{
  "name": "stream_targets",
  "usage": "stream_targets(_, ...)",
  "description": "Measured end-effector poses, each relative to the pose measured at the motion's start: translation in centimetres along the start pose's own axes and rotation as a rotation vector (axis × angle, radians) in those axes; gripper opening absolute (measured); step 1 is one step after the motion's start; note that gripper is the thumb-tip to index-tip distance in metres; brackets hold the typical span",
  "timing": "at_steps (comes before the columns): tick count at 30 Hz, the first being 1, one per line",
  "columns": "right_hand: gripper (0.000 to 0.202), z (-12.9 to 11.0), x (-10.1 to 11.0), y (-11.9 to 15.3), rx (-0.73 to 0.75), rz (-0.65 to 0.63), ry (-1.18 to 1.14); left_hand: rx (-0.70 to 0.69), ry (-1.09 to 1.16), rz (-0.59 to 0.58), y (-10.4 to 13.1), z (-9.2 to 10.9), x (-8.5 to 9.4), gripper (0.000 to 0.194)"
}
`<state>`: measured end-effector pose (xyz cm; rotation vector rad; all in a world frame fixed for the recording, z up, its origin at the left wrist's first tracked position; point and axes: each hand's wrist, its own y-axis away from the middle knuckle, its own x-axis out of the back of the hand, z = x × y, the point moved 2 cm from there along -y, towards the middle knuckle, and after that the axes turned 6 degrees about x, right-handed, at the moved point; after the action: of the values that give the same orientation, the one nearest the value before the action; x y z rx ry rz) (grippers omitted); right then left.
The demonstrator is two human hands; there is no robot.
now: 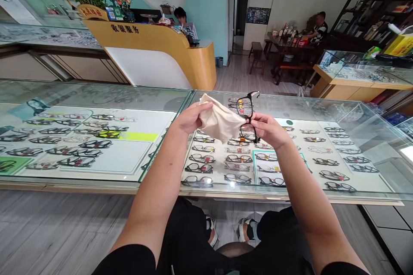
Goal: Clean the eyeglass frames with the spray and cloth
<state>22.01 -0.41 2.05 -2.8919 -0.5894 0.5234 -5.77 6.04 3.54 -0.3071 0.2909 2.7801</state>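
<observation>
A pale cream cloth (220, 119) hangs from my left hand (192, 117), whose thumb and fingers are closed on its upper left corner. My right hand (268, 129) pinches black-framed glasses (245, 107) near the bridge. The glasses are turned so that one lens is above the other, with a temple sticking out at the top. The cloth's right edge reaches the frame beside the lenses. Both hands are above a glass display case (155, 94) in which rows of glasses lie on white panels.
Behind the case stands a wooden reception counter (200, 62) with a person seated at it. Another person sits at a dark table (280, 45) at the back right. A second glass case (358, 71) is at the right. A stool edge (235, 248) shows between my legs.
</observation>
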Motion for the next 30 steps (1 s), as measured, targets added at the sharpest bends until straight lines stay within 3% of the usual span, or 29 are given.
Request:
stream_targets(6,0.033,-0.9,-0.3,0.6,0.002,0.021,-0.037,0.12,-0.403,-0.17,-0.1,-0.1,1.5,0.055)
stream_targets(10,0.033,-1.0,-0.8,0.7,-0.013,-0.043,-0.031,-0.016,-0.664,-0.151,-0.2,0.0,1.3,0.047)
stream_targets(13,0.03,-0.6,-1.0,0.6,-0.026,-0.116,-0.026,-0.192,-0.657,-0.259,0.3,0.0,-0.6,0.046)
stream_targets(17,0.03,-0.4,-0.8,0.5,-0.021,-0.152,0.003,-0.183,-0.62,-0.528,1.1,-0.7,-3.4,0.042)
stream_targets(21,0.03,-0.5,-0.7,0.5,-0.026,-0.151,0.031,-0.134,-0.636,-0.551,1.2,-1.4,-4.4,0.041)
stream_targets(30,0.031,-0.7,-0.8,0.7,-0.068,-0.127,0.003,-0.103,-0.479,-0.531,1.4,-1.2,-4.6,0.041)
